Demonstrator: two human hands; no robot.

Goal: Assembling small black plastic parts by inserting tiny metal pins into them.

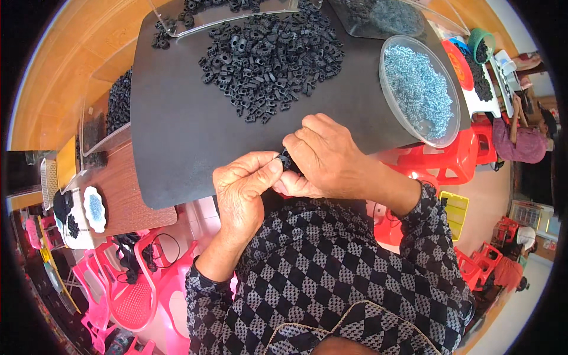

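My left hand [244, 184] and my right hand [329, 155] meet at the near edge of the dark tabletop [171, 124]. Between their fingertips is a small black plastic cord lock [284, 160], mostly covered by the fingers. The left thumb and forefinger pinch it from one side, while the right fingers curl round the other. Beyond my hands lies a heap of loose black cord lock parts [272, 59]. A round clear tub [455, 130] on the right holds many small metal springs [419, 92].
A clear bin edge [236, 21] borders the heap at the back. More black parts [119, 100] fill a clear bin at left. Red stools [458, 157] stand to the right, pink chairs [133, 302] at lower left. Another person [523, 141] sits at far right.
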